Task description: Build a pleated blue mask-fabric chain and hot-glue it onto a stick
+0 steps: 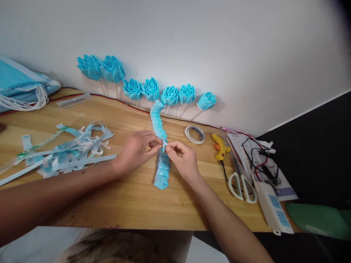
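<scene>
Left hand: the left hand [137,148] sits at the middle of the frame, its thumb and fingertips drawn together in a pinch on the blue pleated strip [161,153]
Right hand: the right hand [183,157] is just right of it, thumb and forefinger pinching the same fold, the other fingers curled in
Strip: a long chain of folded blue pieces, lying on the wooden table [131,197] from the wall down to the centre of the frame, lifted a little where both hands meet
Flowers: seven blue folded flowers [150,88] on thin sticks lean against the white wall, upper centre
Scraps: a loose pile of blue and white cut strips [71,149], left of the hands
Upper left: a stack of blue face masks [19,86] with white ear loops
Right side: tape roll [194,134], yellow glue gun [221,147], white-handled scissors [242,184] and a white power strip [274,208], all well apart from the hands
</scene>
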